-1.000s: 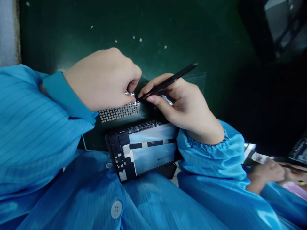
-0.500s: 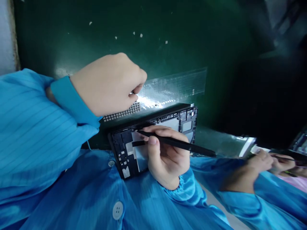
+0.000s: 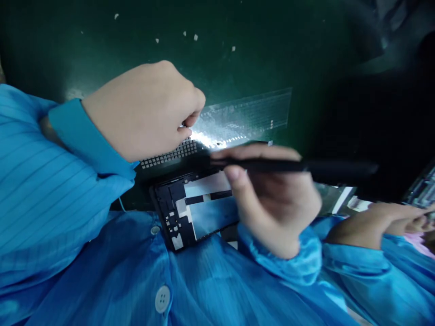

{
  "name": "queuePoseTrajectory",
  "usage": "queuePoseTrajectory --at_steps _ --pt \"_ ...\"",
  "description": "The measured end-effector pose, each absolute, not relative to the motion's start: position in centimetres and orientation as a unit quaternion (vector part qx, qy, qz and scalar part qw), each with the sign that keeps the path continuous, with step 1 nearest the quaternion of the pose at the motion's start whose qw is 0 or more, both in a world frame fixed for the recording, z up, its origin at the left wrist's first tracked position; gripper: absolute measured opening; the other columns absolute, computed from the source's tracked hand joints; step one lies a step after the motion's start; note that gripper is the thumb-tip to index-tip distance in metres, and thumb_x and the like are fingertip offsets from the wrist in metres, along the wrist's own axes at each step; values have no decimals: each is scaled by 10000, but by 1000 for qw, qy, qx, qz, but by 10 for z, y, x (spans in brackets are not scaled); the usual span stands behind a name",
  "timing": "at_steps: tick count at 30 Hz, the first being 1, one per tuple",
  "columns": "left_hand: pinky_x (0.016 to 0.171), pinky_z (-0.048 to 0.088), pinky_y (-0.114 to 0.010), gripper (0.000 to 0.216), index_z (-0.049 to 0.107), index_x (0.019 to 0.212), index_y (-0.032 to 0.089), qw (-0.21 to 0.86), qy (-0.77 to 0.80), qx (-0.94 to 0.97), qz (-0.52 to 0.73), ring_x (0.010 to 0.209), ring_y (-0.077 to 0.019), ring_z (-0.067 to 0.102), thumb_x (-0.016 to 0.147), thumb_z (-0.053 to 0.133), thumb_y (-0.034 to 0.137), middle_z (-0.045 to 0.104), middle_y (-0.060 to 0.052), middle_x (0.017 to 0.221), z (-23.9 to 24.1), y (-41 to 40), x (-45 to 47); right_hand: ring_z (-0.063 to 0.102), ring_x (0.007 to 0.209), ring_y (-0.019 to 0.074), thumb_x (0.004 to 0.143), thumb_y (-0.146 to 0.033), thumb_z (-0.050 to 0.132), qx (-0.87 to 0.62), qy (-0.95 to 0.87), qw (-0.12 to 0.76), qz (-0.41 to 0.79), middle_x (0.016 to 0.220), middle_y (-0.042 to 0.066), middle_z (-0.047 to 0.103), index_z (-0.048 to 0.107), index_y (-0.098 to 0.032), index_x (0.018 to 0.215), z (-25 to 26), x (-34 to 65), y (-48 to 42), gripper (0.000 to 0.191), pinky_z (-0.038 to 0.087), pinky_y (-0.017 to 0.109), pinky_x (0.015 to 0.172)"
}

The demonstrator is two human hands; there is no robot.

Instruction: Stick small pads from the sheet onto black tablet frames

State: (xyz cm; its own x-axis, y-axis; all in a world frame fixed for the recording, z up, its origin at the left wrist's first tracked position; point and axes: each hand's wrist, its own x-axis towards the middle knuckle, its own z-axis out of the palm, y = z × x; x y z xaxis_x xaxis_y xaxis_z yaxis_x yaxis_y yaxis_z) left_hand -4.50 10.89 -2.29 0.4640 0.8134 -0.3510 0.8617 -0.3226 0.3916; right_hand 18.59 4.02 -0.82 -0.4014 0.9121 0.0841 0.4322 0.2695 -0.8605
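My right hand (image 3: 272, 199) grips black tweezers (image 3: 306, 166), blurred by motion, above the right part of an opened tablet (image 3: 210, 217). That tablet has a black frame and silver inner plates, and it lies tilted against the front of my blue smock. To the left, my left hand (image 3: 146, 108) is curled closed over a clear plastic sheet (image 3: 251, 111). Its fingertips are mostly hidden, and I cannot make out what is between them. Beneath that hand, rows of small grey square pads (image 3: 170, 156) show on the sheet.
Several small white bits (image 3: 195, 37) are scattered over the green table (image 3: 254, 27). A large dark shape (image 3: 374, 122) fills the right side. Beyond it, a co-worker's hands (image 3: 384, 219) and blue sleeve (image 3: 356, 262) are at the right edge.
My right hand and the tweezers have swung right, lifting away from the tablet's upper left area and uncovering its silver plates. My left hand stays over the sheet. The view has shifted slightly.
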Motion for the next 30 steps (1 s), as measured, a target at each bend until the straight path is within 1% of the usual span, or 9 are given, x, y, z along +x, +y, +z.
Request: queuePoseTrajectory --at_steps 3,7,12,16,18,20,23,25,30 --pt "1044 655 -558 255 810 1017 211 256 515 817 -40 885 -276 767 990 566 281 653 7 772 -24 109 -47 834 1124 237 1045 -306 780 -404 -765 227 447 1161 44 844 753 -266 1153 -15 191 94 119 697 429 1056" --pt "1028 665 -566 284 819 992 218 263 525 809 -37 850 -276 774 985 543 287 664 16 741 -26 109 -46 835 1098 247 1032 -477 783 -366 -764 166 505 1126 33 852 748 -279 1129 -32 191 126 224 716 429 1020" --pt "1071 656 -599 286 821 1000 225 271 529 803 -47 919 -295 800 976 543 290 643 30 714 -22 111 -42 831 1111 241 1054 -450 754 -364 -775 165 489 1154 30 843 741 -294 1166 -32 190 123 193 712 420 1031" --pt "1116 639 -592 257 811 969 211 277 531 800 -44 1027 -325 806 971 573 309 647 17 728 -20 111 -44 832 1103 250 1039 -374 782 -355 -785 140 487 1156 26 844 774 -290 1118 -24 190 128 115 704 434 1055" --pt "1126 632 -591 244 813 985 223 284 534 795 -42 1036 -321 803 970 584 307 652 22 735 -20 111 -45 841 1066 236 1040 -330 787 -372 -756 167 513 1117 13 852 775 -283 1110 -20 191 119 85 717 417 1016" --pt "1120 634 -598 239 816 1015 231 287 537 792 -44 1017 -310 802 973 592 306 654 34 742 -21 111 -45 847 1006 212 1053 -287 771 -426 -702 240 519 1097 4 856 767 -279 1130 -16 190 95 77 732 396 959" --pt "1100 646 -605 227 811 1022 218 282 538 793 -48 1011 -309 803 977 613 319 670 34 772 -21 110 -44 841 995 191 1061 -219 753 -523 -613 361 469 1115 20 847 754 -271 1188 -15 187 37 138 743 378 930" --pt "1109 646 -604 226 806 1013 212 280 536 795 -48 1045 -318 800 976 604 308 690 24 807 -21 110 -43 834 1036 188 1056 -168 737 -541 -590 413 435 1114 34 826 735 -263 1222 -21 182 2 192 748 379 946" --pt "1144 626 -567 258 788 1001 211 274 539 795 -47 1093 -300 784 963 566 337 690 23 842 -20 110 -45 814 1084 173 1022 -41 693 -508 -629 453 375 1129 60 801 684 -227 1272 -43 174 -26 311 746 350 940"
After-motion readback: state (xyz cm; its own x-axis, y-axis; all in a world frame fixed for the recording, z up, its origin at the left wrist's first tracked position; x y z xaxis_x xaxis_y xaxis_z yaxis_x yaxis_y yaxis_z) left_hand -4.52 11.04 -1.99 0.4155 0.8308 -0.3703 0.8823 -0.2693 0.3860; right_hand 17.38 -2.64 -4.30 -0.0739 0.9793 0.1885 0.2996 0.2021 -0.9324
